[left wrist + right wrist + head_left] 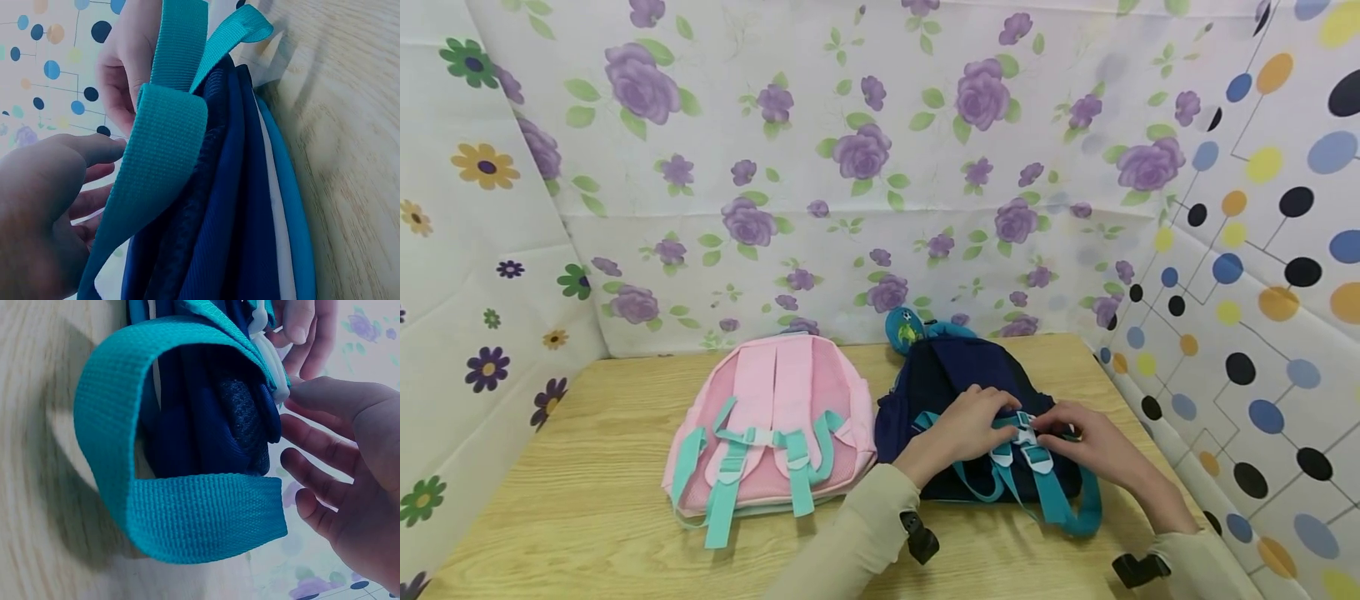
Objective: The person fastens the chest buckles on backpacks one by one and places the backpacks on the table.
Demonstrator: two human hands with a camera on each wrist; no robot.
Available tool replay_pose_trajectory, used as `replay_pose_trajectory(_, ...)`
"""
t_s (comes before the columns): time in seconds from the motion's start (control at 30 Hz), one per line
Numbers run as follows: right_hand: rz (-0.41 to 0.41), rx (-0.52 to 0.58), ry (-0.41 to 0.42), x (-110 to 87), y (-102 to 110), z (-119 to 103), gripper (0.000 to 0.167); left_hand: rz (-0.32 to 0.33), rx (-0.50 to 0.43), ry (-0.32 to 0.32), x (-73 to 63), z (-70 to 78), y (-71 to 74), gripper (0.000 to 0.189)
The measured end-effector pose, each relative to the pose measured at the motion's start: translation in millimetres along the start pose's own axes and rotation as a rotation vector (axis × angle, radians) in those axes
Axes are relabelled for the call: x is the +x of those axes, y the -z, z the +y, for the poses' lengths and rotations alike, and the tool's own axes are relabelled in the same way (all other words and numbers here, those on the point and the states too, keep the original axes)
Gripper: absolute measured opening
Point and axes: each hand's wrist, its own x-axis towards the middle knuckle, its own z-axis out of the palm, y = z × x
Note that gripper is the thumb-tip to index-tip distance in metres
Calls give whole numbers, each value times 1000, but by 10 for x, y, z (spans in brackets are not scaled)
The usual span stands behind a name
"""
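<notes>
A navy backpack [977, 367] lies on the table with its turquoise straps upward. Across its lower half runs a turquoise strap with a white plastic buckle [1025, 435]. My left hand [972, 423] comes to the buckle from the left, thumb and forefinger at its edge. From the right, my right hand [1093, 442] pinches the buckle's other side between thumb and fingers. In the right wrist view, the thumb meets white plastic, and a loose turquoise strap [103, 425] loops beside the hand. The turquoise webbing [156, 150] hides the left fingertips' contact in the left wrist view.
To the left lies a pink backpack [831, 375] with mint straps and its own white buckle, side against the navy one. A round turquoise pendant [904, 330] sits behind the navy bag. Patterned cloths [850, 275] stand around the wooden table [572, 500].
</notes>
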Motion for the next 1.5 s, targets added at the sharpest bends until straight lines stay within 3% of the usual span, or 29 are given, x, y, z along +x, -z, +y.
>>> replay_pose_trajectory(0.3,-9,-2,-12,-17,-24,15,17,-33,22,7,74,49,-64,37)
replay_pose_trajectory(0.53,-32,7,-31,-3,-42,3,16,-50,100,60,88,84,-134,42)
replay_pose_trajectory(1.0,-49,29,-19,8,-84,-14,15,6,102,172,118,90,-224,32)
replay_pose_trajectory(1.5,-52,33,-12,19,-77,-16,12,77,56,191,121,83,-249,26)
